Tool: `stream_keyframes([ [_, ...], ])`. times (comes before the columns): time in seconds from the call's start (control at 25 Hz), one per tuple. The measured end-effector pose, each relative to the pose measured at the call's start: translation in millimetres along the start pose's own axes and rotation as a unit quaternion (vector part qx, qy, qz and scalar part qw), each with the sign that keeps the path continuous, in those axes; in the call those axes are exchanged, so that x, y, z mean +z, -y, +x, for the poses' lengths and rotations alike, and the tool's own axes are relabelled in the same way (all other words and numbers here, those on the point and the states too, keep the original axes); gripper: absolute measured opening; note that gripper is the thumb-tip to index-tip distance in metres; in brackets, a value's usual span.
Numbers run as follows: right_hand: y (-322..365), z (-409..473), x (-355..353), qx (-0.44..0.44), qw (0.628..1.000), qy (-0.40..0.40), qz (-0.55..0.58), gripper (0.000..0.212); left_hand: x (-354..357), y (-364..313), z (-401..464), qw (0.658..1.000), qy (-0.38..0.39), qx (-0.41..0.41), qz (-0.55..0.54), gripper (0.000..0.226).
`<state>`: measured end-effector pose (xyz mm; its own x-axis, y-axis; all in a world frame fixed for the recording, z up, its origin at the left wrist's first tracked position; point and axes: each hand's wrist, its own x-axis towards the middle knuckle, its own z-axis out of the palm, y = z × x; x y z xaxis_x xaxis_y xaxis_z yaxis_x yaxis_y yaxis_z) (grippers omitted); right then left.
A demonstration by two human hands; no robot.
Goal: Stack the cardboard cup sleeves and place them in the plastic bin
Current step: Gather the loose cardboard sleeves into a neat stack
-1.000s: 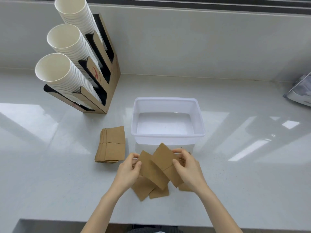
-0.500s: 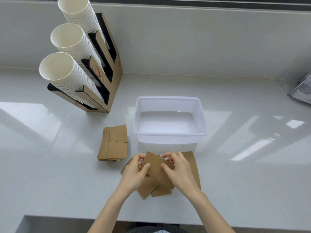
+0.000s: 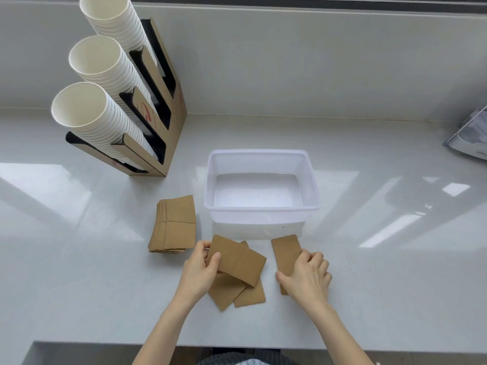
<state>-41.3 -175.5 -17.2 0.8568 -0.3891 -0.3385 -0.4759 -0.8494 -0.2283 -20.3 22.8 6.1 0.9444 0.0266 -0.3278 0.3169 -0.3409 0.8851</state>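
The right hand (image 3: 308, 276) has slid 1 sleeve (image 3: 286, 255) aside, fingers curled on it; the left hand (image 3: 200, 270) pinches another sleeve (image 3: 237, 260). Light, stiff, thin: grip edges.

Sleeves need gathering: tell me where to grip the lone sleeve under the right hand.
Pinch the lone sleeve across its long edges near the bare far end, from above; it lies flat, pointing toward the plastic bin, with the right hand covering its near end.

Lone sleeve (image 3: 286, 255) near end under right hand (image 3: 308, 279); grey object (image 3: 469, 138) cut off (right edge).
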Motion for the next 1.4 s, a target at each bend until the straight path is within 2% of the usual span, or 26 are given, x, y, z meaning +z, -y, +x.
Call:
stream_keyframes([
  [0.12, 0, 1, -1, -0.022, 0.999, 0.009, 0.031, 0.064, 1, 2, -1, 1.0, 0.001, -0.005, -0.01, 0.011],
  [0.2, 0, 1, -4, -0.056, 0.994, 0.022, 0.092, 0.066, 2, 3, -1, 1.0, 0.002, -0.009, -0.014, 0.012],
  [0.36, 8, -4, -14, -0.175, 0.964, 0.044, 0.195, 0.071, 3, 2, 0, 1.0, 0.007, -0.01, -0.013, 0.013],
  [0.48, 17, -10, -16, -0.267, 0.946, 0.061, 0.174, 0.07, 5, 0, -2, 1.0, 0.016, -0.008, -0.014, 0.013],
  [0.56, 21, -12, -14, -0.298, 0.94, 0.071, 0.151, 0.07, 5, -1, -3, 1.0, 0.021, -0.01, -0.018, 0.012],
  [0.8, 27, -15, -11, -0.308, 0.938, 0.11, 0.114, 0.071, 5, -2, -7, 0.994, 0.046, -0.05, -0.088, 0.017],
  [0.96, 33, -19, -8, -0.321, 0.937, 0.098, 0.101, 0.071, 9, -4, -9, 0.987, 0.05, -0.062, -0.138, 0.017],
  [1.2, 44, -20, -5, -0.341, 0.932, 0.089, 0.085, 0.071, 2, 2, -9, 0.994, 0.029, -0.023, -0.103, 0.016],
  [1.32, 45, -17, -6, -0.324, 0.927, 0.11, 0.151, 0.066, -6, 5, -10, 0.995, 0.003, -0.024, -0.102, 0.021],
  [1.4, 43, -13, -6, -0.256, 0.933, 0.091, 0.237, 0.053, -15, 6, -11, 0.994, -0.021, -0.018, -0.11, 0.023],
])
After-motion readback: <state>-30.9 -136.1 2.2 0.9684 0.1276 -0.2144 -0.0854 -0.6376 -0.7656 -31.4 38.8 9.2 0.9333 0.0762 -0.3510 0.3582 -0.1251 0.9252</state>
